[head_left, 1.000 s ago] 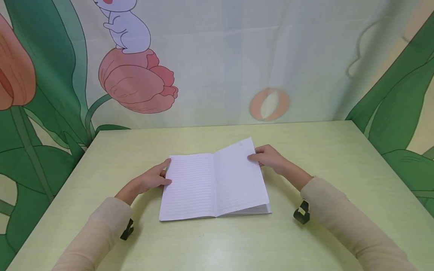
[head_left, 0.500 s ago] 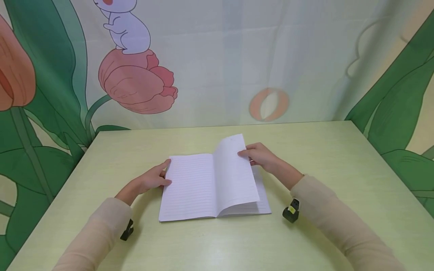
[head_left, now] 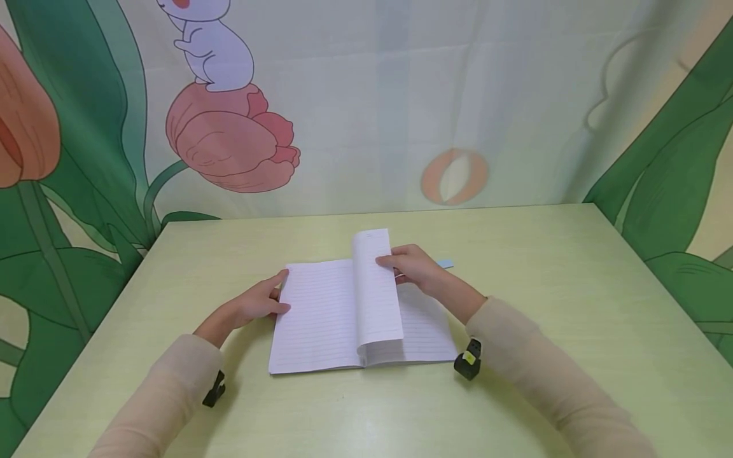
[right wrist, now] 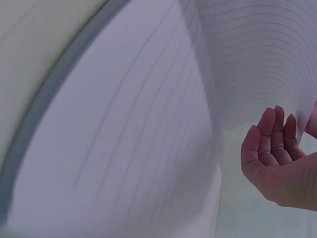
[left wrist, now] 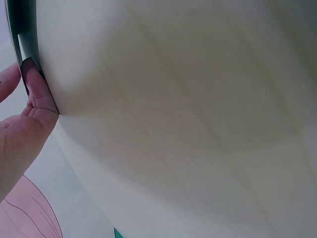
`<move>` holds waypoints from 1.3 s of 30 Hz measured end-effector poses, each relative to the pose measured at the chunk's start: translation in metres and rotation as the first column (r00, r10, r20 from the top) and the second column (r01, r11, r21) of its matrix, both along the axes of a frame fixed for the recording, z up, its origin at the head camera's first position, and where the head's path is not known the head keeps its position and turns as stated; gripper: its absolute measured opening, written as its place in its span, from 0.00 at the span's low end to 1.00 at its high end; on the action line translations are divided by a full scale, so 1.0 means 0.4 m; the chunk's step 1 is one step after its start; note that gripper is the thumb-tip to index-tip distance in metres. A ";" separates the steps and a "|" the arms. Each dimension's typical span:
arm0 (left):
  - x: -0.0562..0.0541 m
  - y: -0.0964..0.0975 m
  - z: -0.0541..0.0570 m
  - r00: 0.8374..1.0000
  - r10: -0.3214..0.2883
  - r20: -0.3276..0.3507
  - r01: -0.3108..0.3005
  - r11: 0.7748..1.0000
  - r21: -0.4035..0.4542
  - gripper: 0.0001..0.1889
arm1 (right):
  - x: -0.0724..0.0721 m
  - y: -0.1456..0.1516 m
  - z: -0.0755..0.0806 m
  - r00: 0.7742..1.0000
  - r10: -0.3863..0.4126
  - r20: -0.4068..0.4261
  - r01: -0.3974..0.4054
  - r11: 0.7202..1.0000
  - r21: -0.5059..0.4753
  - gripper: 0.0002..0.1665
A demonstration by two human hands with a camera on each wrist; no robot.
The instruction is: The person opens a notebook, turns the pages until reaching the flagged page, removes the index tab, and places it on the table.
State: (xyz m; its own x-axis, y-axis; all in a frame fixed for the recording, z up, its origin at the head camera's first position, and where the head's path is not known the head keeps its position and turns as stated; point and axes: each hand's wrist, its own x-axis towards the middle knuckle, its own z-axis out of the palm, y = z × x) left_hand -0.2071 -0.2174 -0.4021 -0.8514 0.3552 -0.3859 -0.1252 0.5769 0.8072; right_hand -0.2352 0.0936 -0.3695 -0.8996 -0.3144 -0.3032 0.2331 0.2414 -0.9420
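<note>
A notebook [head_left: 317, 318] with ruled white pages lies spread on the table. At its left edge, my left hand [head_left: 254, 301] holds the margin, thumb at the side of the page; in the left wrist view part of that hand [left wrist: 29, 119] shows around a dark edge. My right hand [head_left: 420, 270] pinches the outer edge of a lifted page [head_left: 378, 286], thumb on the near face. This page stands curled over the middle fold, baring the ruled right page [head_left: 426, 331] below. From the right wrist, the fingers [right wrist: 277, 141] appear bent behind the raised sheet.
The pale wooden table [head_left: 355, 413] surrounds the notebook. A light blue strip [head_left: 445, 263] shows behind my right hand. Black wrist cameras hang below both cuffs, the right one [head_left: 467, 359] near the notebook's lower right corner. A printed curtain [head_left: 343, 127] hangs behind the table.
My right hand has moved left with the page, which has lifted and curled towards the fold. More of the right page beneath now shows. The left hand has stayed in place.
</note>
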 end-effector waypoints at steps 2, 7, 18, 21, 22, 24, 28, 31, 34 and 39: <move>0.000 0.000 0.000 1.000 0.000 0.000 0.000 1.000 0.003 0.42 | 0.003 -0.016 -0.002 1.000 0.005 0.001 -0.005 1.000 -0.006 0.19; -0.001 -0.003 -0.002 1.000 -0.004 -0.004 0.004 1.000 0.011 0.42 | 0.007 -0.054 -0.011 1.000 0.004 0.005 -0.003 1.000 -0.012 0.16; 0.002 -0.011 0.000 1.000 -0.009 0.003 0.009 0.999 0.046 0.42 | 0.026 -0.147 -0.045 0.997 0.040 0.058 -0.038 0.998 -0.046 0.17; 0.004 -0.011 0.001 1.000 0.000 0.020 -0.001 0.998 0.066 0.37 | 0.032 -0.166 -0.057 0.997 0.061 0.052 -0.059 0.997 -0.051 0.17; 0.005 -0.011 0.002 1.000 0.000 0.023 -0.002 0.997 0.074 0.36 | 0.034 -0.170 -0.060 0.996 0.071 0.052 -0.068 0.996 -0.049 0.18; 0.007 -0.009 0.006 1.000 0.008 0.030 -0.010 0.996 0.088 0.31 | 0.037 -0.176 -0.066 0.995 0.094 0.045 -0.092 0.995 -0.047 0.19; 0.007 -0.005 0.010 0.998 0.020 0.054 -0.027 0.992 0.123 0.31 | 0.044 -0.181 -0.070 0.990 0.136 0.038 -0.134 0.990 -0.043 0.24; 0.005 -0.003 0.010 0.995 0.045 0.084 -0.056 0.990 0.131 0.34 | 0.047 -0.183 -0.069 0.988 0.153 0.032 -0.152 0.988 -0.032 0.29; 0.004 -0.002 0.007 0.995 0.053 0.088 -0.063 0.991 0.118 0.33 | 0.049 -0.183 -0.066 0.986 0.164 0.033 -0.164 0.986 -0.023 0.31; 0.000 -0.002 0.001 0.999 0.034 0.028 -0.036 0.997 0.069 0.42 | 0.053 -0.177 -0.060 0.979 0.201 0.016 -0.201 0.979 -0.024 0.28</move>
